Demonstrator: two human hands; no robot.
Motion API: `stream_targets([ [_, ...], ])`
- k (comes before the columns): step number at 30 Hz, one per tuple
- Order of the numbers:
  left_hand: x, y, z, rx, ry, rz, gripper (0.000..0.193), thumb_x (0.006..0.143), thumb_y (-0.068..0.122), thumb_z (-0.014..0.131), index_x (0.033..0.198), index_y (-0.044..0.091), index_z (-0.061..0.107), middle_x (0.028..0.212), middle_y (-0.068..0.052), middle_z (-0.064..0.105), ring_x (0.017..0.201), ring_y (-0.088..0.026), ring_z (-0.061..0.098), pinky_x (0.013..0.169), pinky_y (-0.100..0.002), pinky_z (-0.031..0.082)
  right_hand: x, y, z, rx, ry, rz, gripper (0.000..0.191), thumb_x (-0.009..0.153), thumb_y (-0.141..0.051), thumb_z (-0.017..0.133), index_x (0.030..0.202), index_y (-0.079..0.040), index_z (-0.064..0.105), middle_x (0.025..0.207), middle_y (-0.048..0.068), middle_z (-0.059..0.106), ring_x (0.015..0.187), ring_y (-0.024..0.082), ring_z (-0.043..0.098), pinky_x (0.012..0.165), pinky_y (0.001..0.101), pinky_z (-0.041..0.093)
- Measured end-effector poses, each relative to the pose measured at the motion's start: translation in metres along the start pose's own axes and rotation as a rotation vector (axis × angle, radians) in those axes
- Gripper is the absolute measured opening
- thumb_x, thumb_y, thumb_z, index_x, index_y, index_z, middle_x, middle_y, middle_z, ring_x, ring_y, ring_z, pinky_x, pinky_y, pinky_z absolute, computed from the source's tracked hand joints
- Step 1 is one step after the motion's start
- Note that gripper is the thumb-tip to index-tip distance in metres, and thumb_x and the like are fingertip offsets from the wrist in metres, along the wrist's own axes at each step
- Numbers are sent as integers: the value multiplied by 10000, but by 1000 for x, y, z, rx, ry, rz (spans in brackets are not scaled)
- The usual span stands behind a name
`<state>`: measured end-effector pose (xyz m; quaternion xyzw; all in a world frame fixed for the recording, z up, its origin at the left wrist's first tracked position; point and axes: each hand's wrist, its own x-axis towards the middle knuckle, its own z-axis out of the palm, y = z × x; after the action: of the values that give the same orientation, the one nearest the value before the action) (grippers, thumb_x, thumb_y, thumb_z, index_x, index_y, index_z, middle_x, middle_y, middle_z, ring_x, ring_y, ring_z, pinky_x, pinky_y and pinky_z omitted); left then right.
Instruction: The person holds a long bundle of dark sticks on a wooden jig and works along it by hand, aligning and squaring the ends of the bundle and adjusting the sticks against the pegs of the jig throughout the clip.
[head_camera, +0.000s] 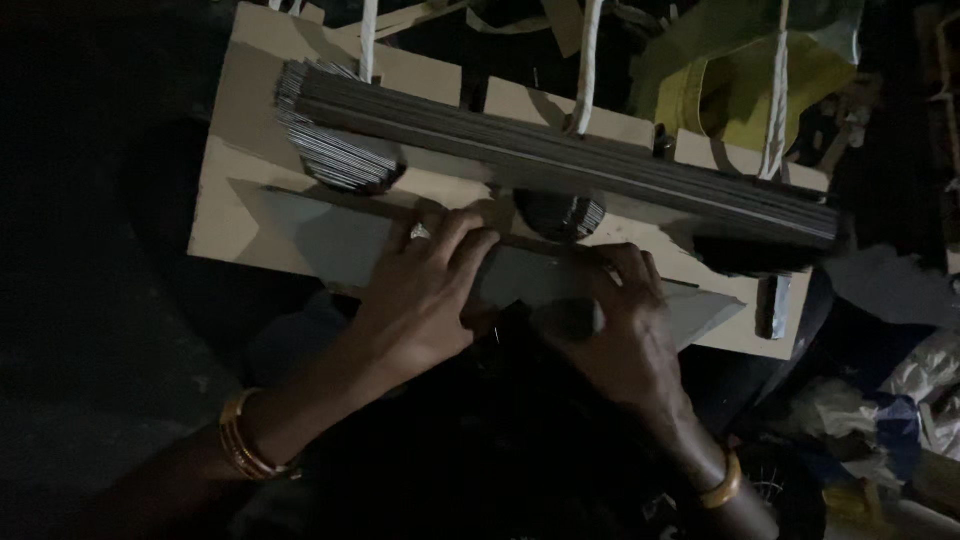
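Both hands flat, fingers spread: left hand and right hand pressing grey folded flap on brown paper bag stack.

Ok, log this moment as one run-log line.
left hand: flat on grey paper sheet | right hand: pressing same sheet | beneath: brown cardboard piece | behind: dark folded stack, white cords

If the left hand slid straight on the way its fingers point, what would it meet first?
Most likely the long dark stack of flat sheets lying across the cardboard, just beyond the left hand; depth is hard to judge in this dim view.
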<state>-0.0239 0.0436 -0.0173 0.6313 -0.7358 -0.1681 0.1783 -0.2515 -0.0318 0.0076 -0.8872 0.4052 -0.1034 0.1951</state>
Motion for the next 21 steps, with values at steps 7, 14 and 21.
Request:
stream_targets([
  [7,1,-1,1,-37,-45,-12,973,596,345,951,1375,-45,516,1379,-208,439,1252,-426,495,1044,-611,411,3,1,4,23,23,3,645,637,-282,935,1140,29,678,1203,187,600,1134,378,582,900,470,556],
  [14,-1,-2,-3,-64,-11,3,918,608,290,919,1371,-46,534,1373,-206,454,1223,-421,531,1144,-623,302,5,2,3,-61,-36,4,720,647,-326,944,1202,43,673,1187,170,592,1140,362,576,928,473,553],
  [21,0,-4,-3,-51,-85,-14,813,663,223,853,1356,-82,559,1371,-232,448,1170,-411,559,1129,-622,301,8,-4,-1,-94,-34,-54,721,618,-325,922,1179,38,653,1194,182,577,1122,377,571,933,485,535],
])
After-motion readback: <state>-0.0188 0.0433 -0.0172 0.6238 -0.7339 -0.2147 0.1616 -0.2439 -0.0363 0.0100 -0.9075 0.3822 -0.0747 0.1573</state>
